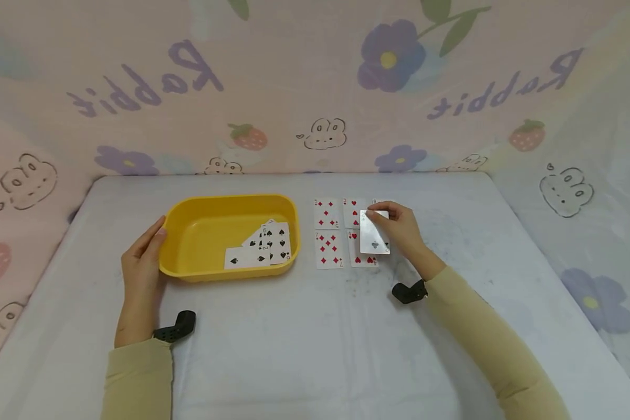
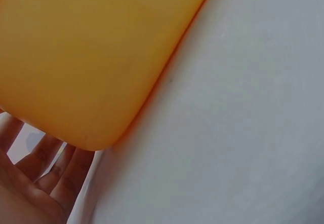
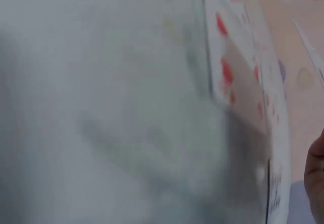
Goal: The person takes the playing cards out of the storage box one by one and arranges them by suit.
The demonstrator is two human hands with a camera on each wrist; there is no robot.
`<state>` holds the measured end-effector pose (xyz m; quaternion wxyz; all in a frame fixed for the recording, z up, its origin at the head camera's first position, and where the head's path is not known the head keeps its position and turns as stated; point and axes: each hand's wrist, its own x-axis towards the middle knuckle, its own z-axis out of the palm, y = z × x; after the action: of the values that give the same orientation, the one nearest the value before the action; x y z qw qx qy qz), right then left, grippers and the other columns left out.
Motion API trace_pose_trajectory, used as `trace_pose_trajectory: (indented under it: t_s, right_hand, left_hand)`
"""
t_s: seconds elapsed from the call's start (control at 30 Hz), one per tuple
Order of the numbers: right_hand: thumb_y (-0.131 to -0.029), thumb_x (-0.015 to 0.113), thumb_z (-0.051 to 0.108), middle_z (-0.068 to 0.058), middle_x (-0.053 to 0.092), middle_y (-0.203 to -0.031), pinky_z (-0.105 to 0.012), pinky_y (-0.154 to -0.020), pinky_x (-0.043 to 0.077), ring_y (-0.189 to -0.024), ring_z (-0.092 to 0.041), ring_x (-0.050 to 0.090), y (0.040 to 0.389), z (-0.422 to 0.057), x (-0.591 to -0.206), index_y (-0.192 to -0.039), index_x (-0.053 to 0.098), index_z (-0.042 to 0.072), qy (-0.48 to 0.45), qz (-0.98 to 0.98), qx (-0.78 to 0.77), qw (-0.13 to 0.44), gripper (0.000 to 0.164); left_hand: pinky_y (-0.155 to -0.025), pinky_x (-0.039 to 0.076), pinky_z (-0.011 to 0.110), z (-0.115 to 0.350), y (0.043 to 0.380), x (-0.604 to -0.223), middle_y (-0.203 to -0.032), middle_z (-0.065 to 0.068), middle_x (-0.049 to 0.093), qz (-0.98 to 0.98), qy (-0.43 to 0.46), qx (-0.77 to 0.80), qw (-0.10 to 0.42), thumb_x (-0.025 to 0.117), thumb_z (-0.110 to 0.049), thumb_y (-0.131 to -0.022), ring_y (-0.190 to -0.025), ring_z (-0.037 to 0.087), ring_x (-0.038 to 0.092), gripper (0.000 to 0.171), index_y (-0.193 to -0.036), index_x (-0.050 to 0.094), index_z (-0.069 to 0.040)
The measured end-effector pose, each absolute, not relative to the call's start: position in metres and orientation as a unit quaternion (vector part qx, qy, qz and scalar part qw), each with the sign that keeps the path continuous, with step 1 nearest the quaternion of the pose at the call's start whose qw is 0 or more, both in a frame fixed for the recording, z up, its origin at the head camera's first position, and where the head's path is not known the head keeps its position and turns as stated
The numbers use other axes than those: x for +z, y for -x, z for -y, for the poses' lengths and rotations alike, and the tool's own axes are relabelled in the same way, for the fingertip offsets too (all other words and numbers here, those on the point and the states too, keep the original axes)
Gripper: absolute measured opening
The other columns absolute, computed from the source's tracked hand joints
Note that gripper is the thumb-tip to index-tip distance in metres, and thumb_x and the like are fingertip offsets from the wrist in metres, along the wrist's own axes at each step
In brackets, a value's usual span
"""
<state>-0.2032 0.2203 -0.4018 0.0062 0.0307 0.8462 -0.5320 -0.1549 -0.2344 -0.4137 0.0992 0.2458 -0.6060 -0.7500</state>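
My left hand (image 1: 144, 251) touches the left end of a yellow plastic tub (image 1: 189, 203), its fairly straight fingers against the outer wall. Several spade cards (image 1: 247, 258) overlap inside the tub's right end. My right hand (image 1: 403, 230) pinches a clubs playing card (image 1: 371, 233) by its upper edge, between thumb and fingers. That card overlaps the laid-out cards in the head view. Among these are a five of diamonds (image 1: 326, 213), a seven of diamonds (image 1: 329, 251), a three of hearts (image 1: 350, 211) and, below it, another hearts card (image 1: 362, 261), partly hidden.
A card with a black corner mark (image 1: 375, 201) lies mostly hidden behind the held one. The white-covered table (image 1: 273, 338) meets a printed cloth backdrop (image 1: 289, 87) at the back and sides. Black wrist cameras (image 1: 178, 328) sit on both forearms.
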Motion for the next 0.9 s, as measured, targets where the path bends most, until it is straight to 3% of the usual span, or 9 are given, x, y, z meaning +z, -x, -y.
trace_pose_trajectory:
  t_s: [0.1, 0.33, 0.47, 0.67, 0.8, 0.9]
  right_hand:
    - [-0.090, 0.067, 0.036, -0.008, 0.058, -0.128, -0.021, -0.081, 0.040, -0.106, -0.015, 0.047, 0.202, -0.233, -0.408, -0.116, 0.066, 0.006, -0.038, -0.856, -0.516, 0.009, 0.039]
    - [-0.091, 0.065, 0.035, -0.008, 0.059, -0.124, -0.022, -0.062, 0.035, -0.076, -0.012, 0.038, 0.199, -0.256, -0.418, -0.115, 0.065, 0.008, -0.036, -0.881, -0.470, 0.024, 0.037]
    - [-0.091, 0.065, 0.034, -0.010, 0.061, -0.122, -0.023, -0.059, 0.031, -0.070, -0.011, 0.033, 0.200, -0.268, -0.422, -0.114, 0.066, 0.008, -0.011, -0.895, -0.446, 0.029, 0.035]
    - [-0.091, 0.066, 0.025, -0.015, 0.060, -0.124, -0.021, -0.061, 0.035, -0.076, -0.014, 0.041, 0.198, -0.279, -0.421, -0.116, 0.065, 0.005, 0.010, -0.897, -0.437, 0.064, 0.033]
    - [-0.091, 0.067, 0.022, -0.017, 0.057, -0.131, -0.021, -0.076, 0.041, -0.095, -0.019, 0.050, 0.195, -0.280, -0.421, -0.117, 0.065, 0.004, 0.007, -0.899, -0.432, 0.075, 0.032]
    - [-0.091, 0.067, 0.022, -0.017, 0.058, -0.130, -0.026, -0.086, 0.041, -0.108, -0.023, 0.050, 0.195, -0.277, -0.424, -0.115, 0.065, 0.003, 0.003, -0.900, -0.432, 0.063, 0.031]
  left_hand:
    - [-0.103, 0.039, 0.011, 0.236, 0.155, -0.413, -0.136, -0.011, 0.057, 0.601, -0.251, -0.753, 0.096, 0.068, -0.030, -0.090, -0.134, 0.005, 0.042, 0.039, -0.128, 0.063, -0.023]
    - [-0.106, 0.037, 0.013, 0.235, 0.154, -0.412, -0.139, -0.011, 0.054, 0.596, -0.253, -0.758, 0.084, 0.067, -0.031, -0.090, -0.135, 0.005, 0.040, 0.041, -0.130, 0.061, -0.024]
    - [-0.106, 0.036, 0.012, 0.236, 0.154, -0.412, -0.139, -0.012, 0.054, 0.601, -0.252, -0.754, 0.086, 0.067, -0.031, -0.090, -0.136, 0.004, 0.039, 0.041, -0.130, 0.061, -0.024]
    - [-0.105, 0.037, 0.012, 0.237, 0.153, -0.414, -0.139, -0.012, 0.054, 0.605, -0.250, -0.751, 0.084, 0.066, -0.032, -0.090, -0.136, 0.004, 0.039, 0.041, -0.130, 0.061, -0.025]
    - [-0.103, 0.040, 0.012, 0.236, 0.153, -0.415, -0.140, -0.010, 0.054, 0.581, -0.232, -0.775, 0.086, 0.068, -0.029, -0.089, -0.135, 0.006, 0.040, 0.043, -0.131, 0.061, -0.022]
    - [-0.100, 0.042, 0.012, 0.236, 0.153, -0.416, -0.140, -0.009, 0.054, 0.570, -0.221, -0.787, 0.086, 0.068, -0.028, -0.089, -0.135, 0.007, 0.041, 0.044, -0.131, 0.060, -0.020]
